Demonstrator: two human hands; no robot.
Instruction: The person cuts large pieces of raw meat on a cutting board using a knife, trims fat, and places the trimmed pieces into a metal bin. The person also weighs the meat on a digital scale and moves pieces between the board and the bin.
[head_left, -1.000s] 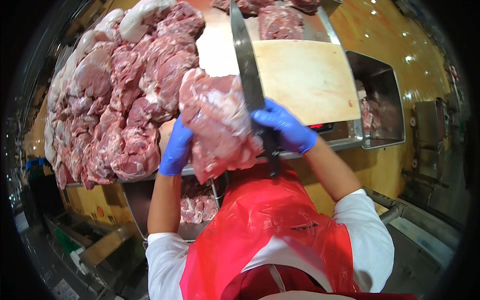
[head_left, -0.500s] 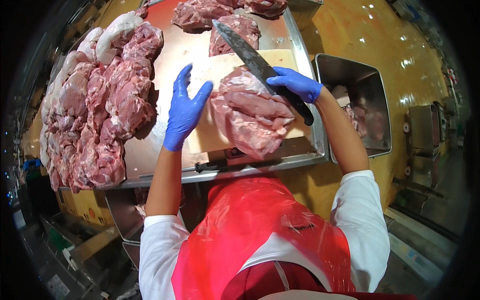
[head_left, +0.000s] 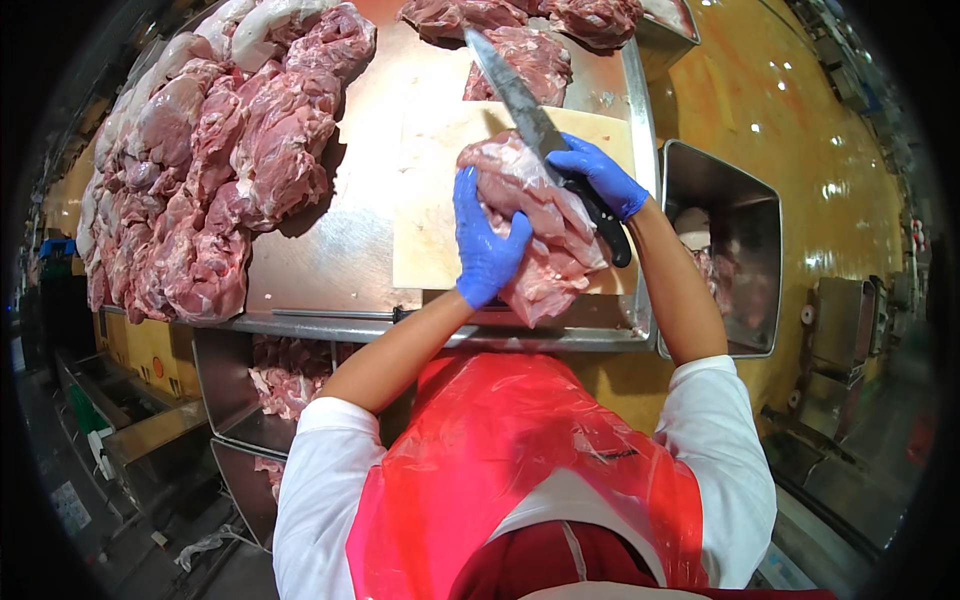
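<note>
A large piece of pale pink raw meat [head_left: 550, 235] lies on a cream cutting board [head_left: 425, 240] in front of me. My left hand [head_left: 485, 240], in a blue glove, grips its left side, with the thumb over the top. In my right hand [head_left: 602, 178], also blue-gloved, is a large knife [head_left: 512, 92] with a dark handle. Its blade points up and to the left, passing along the meat's upper right edge. How far the blade touches the meat I cannot tell. The board rests on a metal table [head_left: 360, 235], and the meat's lower end hangs over the board's near edge.
Heaped raw meat [head_left: 205, 170] covers the table's left side. More cuts [head_left: 525, 65] lie beyond the board. A sharpening steel [head_left: 330, 313] lies along the near edge. Metal bins with meat stand at the right [head_left: 722, 150] and below left [head_left: 215, 385].
My left hand has moved right, from open beside the meat onto its left side, and now grips it. The meat looks narrower and more upright. The right hand still holds the knife.
</note>
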